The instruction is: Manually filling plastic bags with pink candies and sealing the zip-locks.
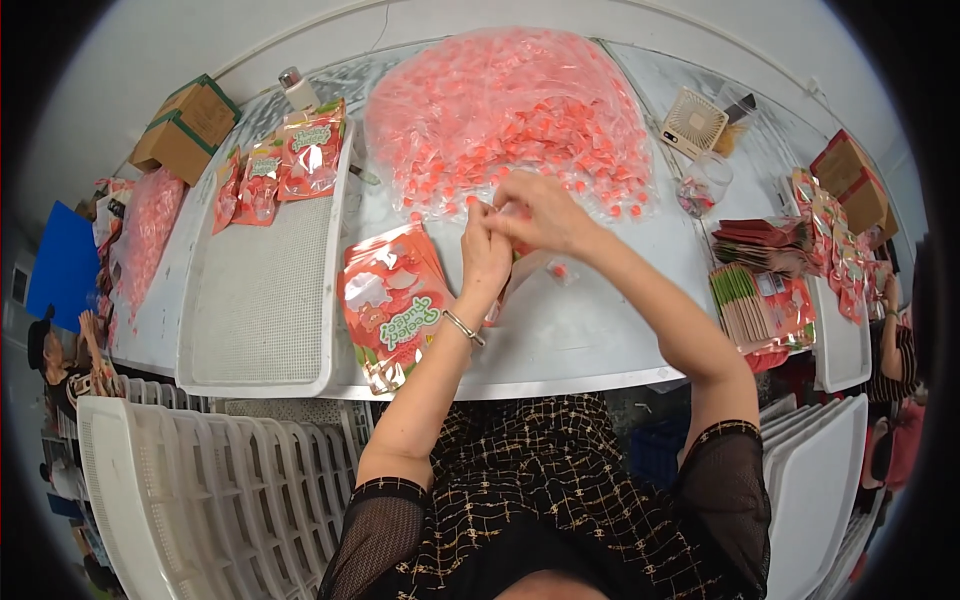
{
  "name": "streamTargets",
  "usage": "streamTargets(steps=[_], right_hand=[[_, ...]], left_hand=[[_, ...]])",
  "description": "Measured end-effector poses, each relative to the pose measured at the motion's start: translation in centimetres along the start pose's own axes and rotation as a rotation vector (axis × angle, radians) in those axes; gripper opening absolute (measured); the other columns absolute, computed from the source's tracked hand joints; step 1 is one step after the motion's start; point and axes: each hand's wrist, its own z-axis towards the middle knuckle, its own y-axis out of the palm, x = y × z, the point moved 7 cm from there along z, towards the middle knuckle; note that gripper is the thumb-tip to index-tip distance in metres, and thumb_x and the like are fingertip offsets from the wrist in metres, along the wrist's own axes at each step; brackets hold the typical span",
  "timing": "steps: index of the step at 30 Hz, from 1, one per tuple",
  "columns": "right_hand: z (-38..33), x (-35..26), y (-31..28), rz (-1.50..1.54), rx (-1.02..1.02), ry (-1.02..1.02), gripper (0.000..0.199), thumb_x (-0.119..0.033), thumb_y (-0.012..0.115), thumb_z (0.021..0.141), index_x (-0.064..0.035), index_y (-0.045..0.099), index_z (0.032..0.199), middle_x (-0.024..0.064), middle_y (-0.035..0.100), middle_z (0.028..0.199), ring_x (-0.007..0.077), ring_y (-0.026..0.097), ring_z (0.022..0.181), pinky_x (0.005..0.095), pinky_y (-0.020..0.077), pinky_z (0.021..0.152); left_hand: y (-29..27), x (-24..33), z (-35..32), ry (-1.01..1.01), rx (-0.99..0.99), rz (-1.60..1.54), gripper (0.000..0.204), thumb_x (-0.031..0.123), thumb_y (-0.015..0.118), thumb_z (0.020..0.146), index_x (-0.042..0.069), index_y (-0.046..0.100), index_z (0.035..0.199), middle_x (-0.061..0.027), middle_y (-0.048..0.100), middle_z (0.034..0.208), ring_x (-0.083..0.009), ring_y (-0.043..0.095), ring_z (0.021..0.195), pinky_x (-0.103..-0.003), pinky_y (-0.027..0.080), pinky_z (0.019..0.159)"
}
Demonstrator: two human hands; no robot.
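Observation:
My left hand (486, 256) and my right hand (543, 214) meet over the table in front of the candy heap. The left one is closed on a pouch (517, 268), mostly hidden behind my wrist and fingers. My right hand has its fingers bent and pressed together at the pouch's upper edge; a bit of clear pink wrap shows under them, too covered to name. One small wrapped pink candy (560, 271) lies just right of the pouch. Left of my forearm lies a stack of flat red printed pouches (391, 300).
A large clear bag of wrapped pink candies (510, 120) spreads across the back. To the left, a white tray (262, 300) carries filled pouches (311, 152). More pouches (745, 300), a small fan (694, 122) and a clear cup (704, 184) sit right. Stacked trays (200, 490) stand below the table.

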Motion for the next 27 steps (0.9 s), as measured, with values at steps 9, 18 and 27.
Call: streamTargets(steps=[9, 18, 27], right_hand=[[-11.6, 12.0, 4.4, -0.428, -0.16, 0.265, 0.023, -0.018, 0.057, 0.086, -0.0076, 0.062, 0.106, 0.0136, 0.058, 0.105, 0.0252, 0.056, 0.091, 0.0337, 0.0466, 0.077], [-10.0, 5.2, -1.6, 0.405, 0.389, 0.507, 0.032, -0.005, 0.057, 0.083, -0.0058, 0.057, 0.114, 0.0136, 0.057, 0.108, 0.0284, 0.055, 0.094, 0.0372, 0.0465, 0.078], [-5.3, -4.9, -1.4, -0.238, 0.13, -0.144, 0.044, -0.031, 0.067, 0.079, -0.0061, 0.057, 0.113, 0.0102, 0.054, 0.115, 0.0287, 0.052, 0.102, 0.0388, 0.0374, 0.091]], left_hand=[[-2.3, 1.5, 0.1, -0.202, -0.092, -0.064, 0.019, 0.016, 0.045, 0.094, 0.002, 0.039, 0.083, -0.009, 0.048, 0.074, -0.0164, 0.044, 0.069, -0.032, 0.041, 0.065], [-1.9, 3.1, 0.4, -0.079, -0.132, -0.097, 0.019, 0.016, 0.045, 0.095, 0.003, 0.039, 0.083, -0.0021, 0.039, 0.074, -0.011, 0.037, 0.069, -0.027, 0.039, 0.064], [-1.8, 4.8, -0.6, -0.54, -0.035, -0.772, 0.013, 0.019, 0.05, 0.093, 0.007, 0.048, 0.087, -0.0036, 0.052, 0.086, -0.0067, 0.049, 0.077, -0.022, 0.042, 0.064]])
